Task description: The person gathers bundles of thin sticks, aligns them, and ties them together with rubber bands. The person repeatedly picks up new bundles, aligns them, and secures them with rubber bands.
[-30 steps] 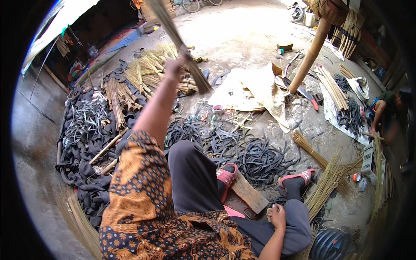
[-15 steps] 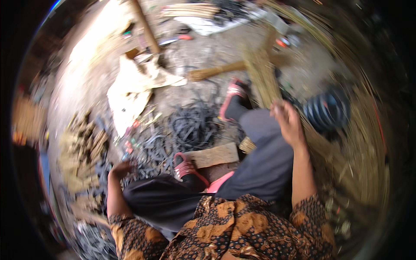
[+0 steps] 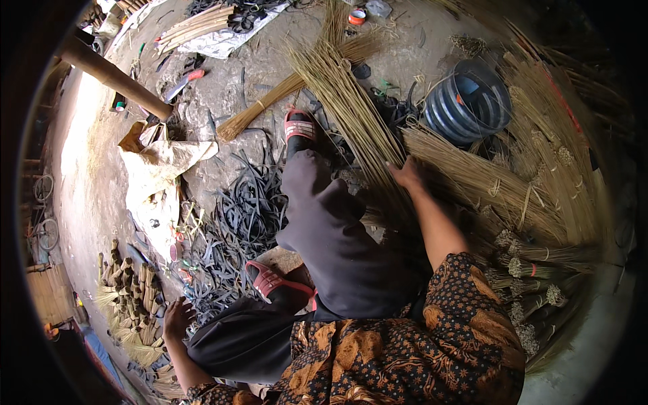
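My right hand (image 3: 408,177) reaches forward to the right edge of a long bundle of thin, straw-coloured sticks (image 3: 354,108). Its thumb stands apart from the other fingers, which are partly hidden; I see nothing held in it. On the left, my left hand (image 3: 177,318) is open with its fingers spread, holding nothing. It hovers beside my bent left leg, close to short tied bundles (image 3: 138,287) and a tangle of black strips (image 3: 246,209). A second tied bundle (image 3: 266,104) lies crosswise beneath the long one.
A ribbed grey-blue bucket (image 3: 466,108) stands at the right, beside more stick bundles (image 3: 486,182). A pale sack (image 3: 155,182) lies at the left. Near a wooden pole (image 3: 115,77) is a knife with a red handle (image 3: 196,74). An orange-red tape roll (image 3: 357,16) sits at the back.
The view has turned to the right. My right hand has moved from above my right knee to the long bundle's edge. My left hand stays low at the left.
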Available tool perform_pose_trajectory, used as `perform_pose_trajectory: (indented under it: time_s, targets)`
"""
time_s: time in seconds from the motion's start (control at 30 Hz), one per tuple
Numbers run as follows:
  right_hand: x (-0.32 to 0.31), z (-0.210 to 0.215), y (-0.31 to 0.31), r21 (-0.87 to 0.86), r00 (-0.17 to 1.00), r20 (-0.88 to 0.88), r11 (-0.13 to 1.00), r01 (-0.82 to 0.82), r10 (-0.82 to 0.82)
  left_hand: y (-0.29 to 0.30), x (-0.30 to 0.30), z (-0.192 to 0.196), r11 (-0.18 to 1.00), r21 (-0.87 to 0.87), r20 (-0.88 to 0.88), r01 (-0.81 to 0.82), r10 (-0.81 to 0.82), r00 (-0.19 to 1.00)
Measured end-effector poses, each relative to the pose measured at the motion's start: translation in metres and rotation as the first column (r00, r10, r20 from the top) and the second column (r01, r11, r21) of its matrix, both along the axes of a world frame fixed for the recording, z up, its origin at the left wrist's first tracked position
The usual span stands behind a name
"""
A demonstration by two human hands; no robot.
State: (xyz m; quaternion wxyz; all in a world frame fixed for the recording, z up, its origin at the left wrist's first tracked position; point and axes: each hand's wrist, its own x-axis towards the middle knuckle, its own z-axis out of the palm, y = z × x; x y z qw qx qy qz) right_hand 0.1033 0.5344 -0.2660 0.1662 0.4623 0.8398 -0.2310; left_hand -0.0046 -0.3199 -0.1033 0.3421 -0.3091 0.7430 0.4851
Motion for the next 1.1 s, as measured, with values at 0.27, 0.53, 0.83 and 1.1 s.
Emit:
perform_pose_trajectory:
  time_s: [0.27,0.53,0.83,1.1]
  targets:
    - [-0.044,0.022,-0.05,0.061,0.995,0.078,0.996,-0.072,0.067,0.015,-0.019,0.005,0.997,-0.077,-0.059,0.028,-0.033,0.998]
    - [-0.052,0.024,-0.099,0.25,0.99,0.086,0.96,-0.126,0.107,0.035,-0.028,0.018,0.987,-0.133,-0.052,0.095,-0.103,0.993]
    - [-0.067,-0.025,-0.055,0.046,0.978,-0.004,0.977,0.207,-0.207,0.023,-0.015,0.009,0.994,-0.099,-0.052,0.053,-0.058,0.997]
    - [-0.07,0.039,-0.031,-0.233,0.911,-0.384,0.971,0.061,-0.149,0.043,-0.029,0.019,0.992,-0.073,-0.127,0.106,-0.115,0.985]
